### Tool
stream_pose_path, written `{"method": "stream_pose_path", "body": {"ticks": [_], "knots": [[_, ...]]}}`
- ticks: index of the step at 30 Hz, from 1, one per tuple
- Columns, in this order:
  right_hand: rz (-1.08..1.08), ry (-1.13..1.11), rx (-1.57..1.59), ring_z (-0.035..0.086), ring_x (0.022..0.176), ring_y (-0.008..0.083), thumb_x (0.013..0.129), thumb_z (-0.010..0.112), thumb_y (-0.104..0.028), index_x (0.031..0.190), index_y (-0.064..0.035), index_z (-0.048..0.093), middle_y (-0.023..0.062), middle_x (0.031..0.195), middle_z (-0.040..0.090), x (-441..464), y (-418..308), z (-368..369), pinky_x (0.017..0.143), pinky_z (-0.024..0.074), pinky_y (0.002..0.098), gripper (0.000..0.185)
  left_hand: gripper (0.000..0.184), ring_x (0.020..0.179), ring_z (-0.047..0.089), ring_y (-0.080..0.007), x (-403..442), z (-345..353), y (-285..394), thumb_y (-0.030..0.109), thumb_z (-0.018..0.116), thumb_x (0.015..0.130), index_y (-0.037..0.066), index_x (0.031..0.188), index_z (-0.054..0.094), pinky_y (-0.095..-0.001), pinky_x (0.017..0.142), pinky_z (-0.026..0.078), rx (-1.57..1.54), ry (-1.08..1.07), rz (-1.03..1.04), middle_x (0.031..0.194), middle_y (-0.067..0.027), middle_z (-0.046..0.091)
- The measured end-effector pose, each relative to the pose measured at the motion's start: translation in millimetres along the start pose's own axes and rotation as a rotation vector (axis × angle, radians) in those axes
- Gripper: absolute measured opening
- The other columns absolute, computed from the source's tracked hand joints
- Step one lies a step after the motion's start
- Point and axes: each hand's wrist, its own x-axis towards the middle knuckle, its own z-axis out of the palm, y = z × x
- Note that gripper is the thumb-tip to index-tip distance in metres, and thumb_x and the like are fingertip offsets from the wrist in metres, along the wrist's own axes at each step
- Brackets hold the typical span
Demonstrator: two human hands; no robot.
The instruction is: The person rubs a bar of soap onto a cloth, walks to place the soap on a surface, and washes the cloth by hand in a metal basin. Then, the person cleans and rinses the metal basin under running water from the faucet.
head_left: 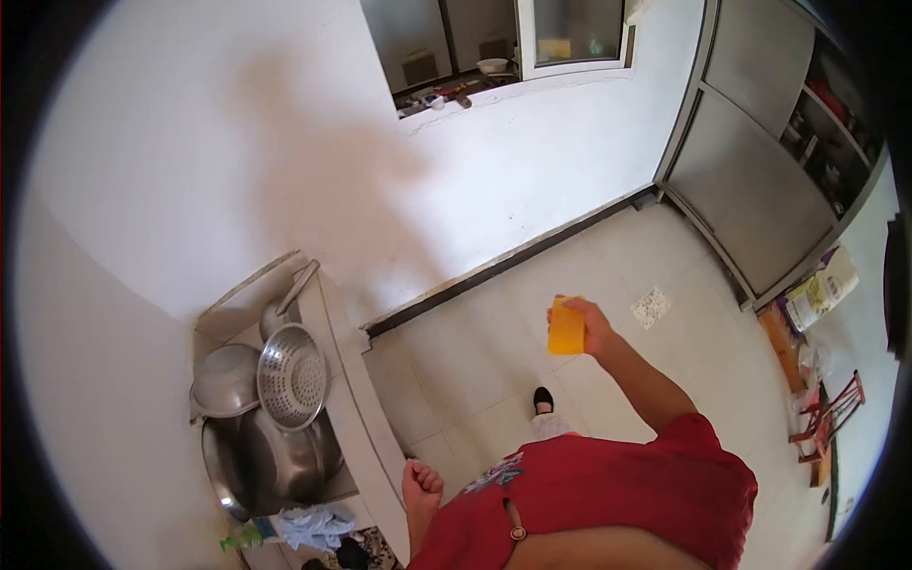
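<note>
My right hand (594, 328) is closed around a yellow-orange rectangular block (567, 327), held out above the tiled floor. The block has flat sides, and I cannot tell what it is made of. Lower down, beside the ledge on the left, my left hand (424, 486) is curled into a loose fist with nothing showing in it. Nearest to that hand is the ledge (366, 408), behind which metal cookware is piled. A perforated metal colander (294, 376) leans on top of metal basins (280, 456).
Below the basins lie a pale cloth (315, 525) and a green-capped bottle (244, 535). A metal sliding-door cabinet (746, 190) stands at the far right, partly open. Along the right wall are a printed bag (823, 289) and a red folding stool (825, 418). A window (579, 33) is set in the white wall.
</note>
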Motion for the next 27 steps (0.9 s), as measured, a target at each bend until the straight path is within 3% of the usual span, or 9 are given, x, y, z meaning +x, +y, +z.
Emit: {"method": "stream_pose_path", "body": {"ticks": [9,17,18,21,27], "knots": [[-0.067,-0.101,-0.075,0.059,0.086,0.0263,0.078,0.06,-0.01,0.11,-0.0089,0.047,0.0145,0.096,0.057,99,-187,32,0.074,0.0514,0.0413,0.035,0.025,0.046,0.021,-0.0097,96,96,-31,0.024,0.05,0.091,0.014,0.07,0.041,-0.0256,0.041,0.018,-0.037,0.221,0.106,0.056,0.0038,0.028],[-0.097,-0.278,-0.219,0.058,0.09,0.026,0.079,0.058,-0.01,0.116,-0.0077,0.047,0.0146,0.099,0.057,223,-255,133,0.079,0.0507,0.0411,0.039,0.026,0.047,0.02,-0.0109,126,118,-48,0.026,0.047,0.092,0.014,0.071,0.039,-0.0275,0.042,0.018,-0.06,0.448,0.198,0.057,0.0032,0.025],[-0.126,-0.318,-0.247,0.058,0.091,0.0262,0.078,0.058,-0.01,0.117,-0.0076,0.047,0.015,0.099,0.057,243,-264,145,0.079,0.0507,0.0411,0.04,0.026,0.047,0.021,-0.0112,134,110,-46,0.025,0.045,0.093,0.013,0.071,0.039,-0.028,0.042,0.019,0.178,0.341,0.287,0.056,0.0028,0.025],[-0.223,-0.31,-0.297,0.059,0.093,0.0269,0.077,0.057,-0.009,0.118,-0.007,0.046,0.0155,0.101,0.058,297,-288,185,0.08,0.0504,0.0423,0.042,0.026,0.048,0.021,-0.0112,150,137,-30,0.025,0.044,0.093,0.013,0.071,0.038,-0.0287,0.042,0.02,-0.13,0.541,0.234,0.056,0.0026,0.024],[-0.491,-0.297,-0.336,0.061,0.082,0.0283,0.072,0.057,-0.004,0.111,-0.0045,0.05,0.0145,0.09,0.059,390,-358,254,0.073,0.0517,0.0411,0.04,0.026,0.049,0.022,-0.0115,204,142,2,0.024,0.045,0.092,0.013,0.071,0.035,-0.029,0.043,0.022,0.267,0.407,0.34,0.057,0.0025,0.024]]}}
